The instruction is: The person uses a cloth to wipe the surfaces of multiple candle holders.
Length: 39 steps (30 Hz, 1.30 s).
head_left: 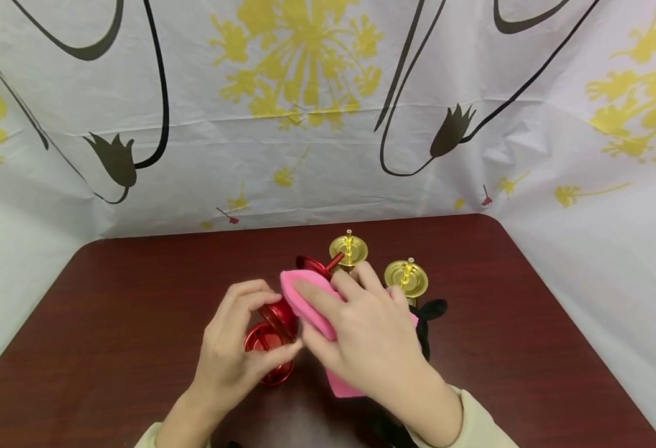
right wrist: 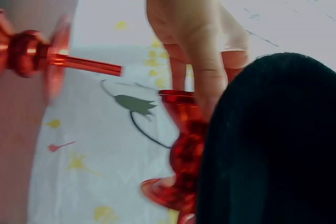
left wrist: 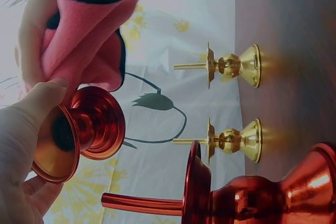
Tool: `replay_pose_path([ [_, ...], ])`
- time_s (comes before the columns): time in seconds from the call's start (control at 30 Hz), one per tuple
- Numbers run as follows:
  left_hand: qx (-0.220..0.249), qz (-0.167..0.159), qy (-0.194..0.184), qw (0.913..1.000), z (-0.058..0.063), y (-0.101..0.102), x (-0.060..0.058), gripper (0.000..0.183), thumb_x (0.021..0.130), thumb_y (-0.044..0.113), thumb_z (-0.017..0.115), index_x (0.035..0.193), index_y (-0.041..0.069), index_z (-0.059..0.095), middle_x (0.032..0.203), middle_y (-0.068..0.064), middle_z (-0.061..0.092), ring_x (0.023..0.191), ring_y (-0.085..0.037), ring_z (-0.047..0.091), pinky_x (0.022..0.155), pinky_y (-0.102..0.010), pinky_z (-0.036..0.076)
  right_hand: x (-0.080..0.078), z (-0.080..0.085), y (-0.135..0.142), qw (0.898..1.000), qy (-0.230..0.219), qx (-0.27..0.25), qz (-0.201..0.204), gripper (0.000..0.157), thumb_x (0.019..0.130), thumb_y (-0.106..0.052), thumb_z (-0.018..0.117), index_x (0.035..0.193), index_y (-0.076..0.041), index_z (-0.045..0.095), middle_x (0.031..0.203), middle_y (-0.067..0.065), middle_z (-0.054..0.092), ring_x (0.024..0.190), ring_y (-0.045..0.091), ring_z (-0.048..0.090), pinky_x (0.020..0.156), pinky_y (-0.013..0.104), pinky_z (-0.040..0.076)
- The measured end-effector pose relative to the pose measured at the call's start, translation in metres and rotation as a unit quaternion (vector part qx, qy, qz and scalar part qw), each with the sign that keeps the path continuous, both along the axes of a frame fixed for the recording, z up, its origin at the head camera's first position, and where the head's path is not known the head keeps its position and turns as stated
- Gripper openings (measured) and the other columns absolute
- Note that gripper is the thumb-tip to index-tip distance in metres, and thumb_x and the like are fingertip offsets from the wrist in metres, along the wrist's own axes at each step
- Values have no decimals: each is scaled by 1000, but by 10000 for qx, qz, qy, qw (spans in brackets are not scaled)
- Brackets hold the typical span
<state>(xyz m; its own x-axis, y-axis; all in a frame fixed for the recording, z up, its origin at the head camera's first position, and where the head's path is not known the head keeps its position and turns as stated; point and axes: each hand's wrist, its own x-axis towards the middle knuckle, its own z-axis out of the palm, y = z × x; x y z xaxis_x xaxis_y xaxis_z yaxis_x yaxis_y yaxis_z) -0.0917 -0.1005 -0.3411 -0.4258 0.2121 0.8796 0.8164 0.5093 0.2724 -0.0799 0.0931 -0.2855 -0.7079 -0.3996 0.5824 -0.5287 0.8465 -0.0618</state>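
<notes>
My left hand (head_left: 233,345) grips a shiny red candlestick (left wrist: 97,124) by its flared base, tilted above the table, with the hollow underside showing in the left wrist view. My right hand (head_left: 364,333) holds a folded pink cloth (head_left: 311,302) against the candlestick's middle. Past the cloth, the candlestick's dish and spike stick out towards the upper right in the head view. A second red candlestick (head_left: 272,370) stands upright on the table, below and close to my left hand. The cloth shows a dark edge in the left wrist view.
Two gold candlesticks, one at the back (head_left: 349,249) and one to its right (head_left: 406,277), stand beyond my right hand. Black loops (head_left: 431,311) lie beside that hand. A dark red-brown table (head_left: 137,323) lies beneath, with a patterned white sheet (head_left: 305,180) behind it.
</notes>
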Motion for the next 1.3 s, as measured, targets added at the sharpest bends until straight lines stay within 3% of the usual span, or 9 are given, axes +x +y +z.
replay_pose_path([
  [0.2,178,-93,154,9997,1,2,-4,54,83,37,79,104,-10,62,101,-19,61,92,-22,59,96,-14,49,-2,-19,11,9955,638,-682,186,29,73,-32,77,102,-25,75,77,-4,60,77,16,49,49,24,27],
  [0.43,313,-180,163,9992,2,2,-6,55,82,37,80,103,-11,61,101,-19,61,94,-23,59,96,-14,49,-7,-27,15,9873,986,-1100,581,35,69,-27,80,104,-24,75,81,-4,64,75,15,49,48,22,25],
  [0.73,-95,-773,270,9966,1,4,-6,45,86,29,76,103,-10,60,102,-17,63,96,-25,58,98,-19,48,-10,-23,10,9908,684,-979,638,36,72,-27,75,108,-27,76,76,-5,60,75,13,48,47,21,25],
  [0.93,214,-932,326,9949,2,7,-9,41,87,24,73,100,-12,58,99,-18,63,96,-27,57,98,-20,47,-11,-22,10,9900,409,-1114,759,42,71,-23,76,113,-29,76,80,-4,63,77,12,49,48,20,27],
  [1.1,609,-1349,183,9888,2,7,-10,45,82,20,80,98,-15,56,99,-20,60,97,-23,57,93,-17,51,-11,-22,15,9876,452,-1235,857,44,70,-23,78,114,-29,75,84,-3,66,76,12,48,48,20,30],
  [1.2,839,-1589,18,9837,1,7,-10,49,79,19,83,98,-16,54,100,-21,59,98,-22,58,92,-17,53,-12,-25,19,9802,519,-1555,1113,43,71,-20,77,113,-27,75,83,-3,66,75,13,47,48,21,33],
  [1.3,982,-1718,-79,9802,0,8,-11,52,78,19,85,99,-17,54,101,-22,59,98,-21,58,93,-18,53,-14,-29,24,9578,554,-2312,1613,33,79,-20,74,112,-18,76,85,-1,68,77,15,50,56,22,41],
])
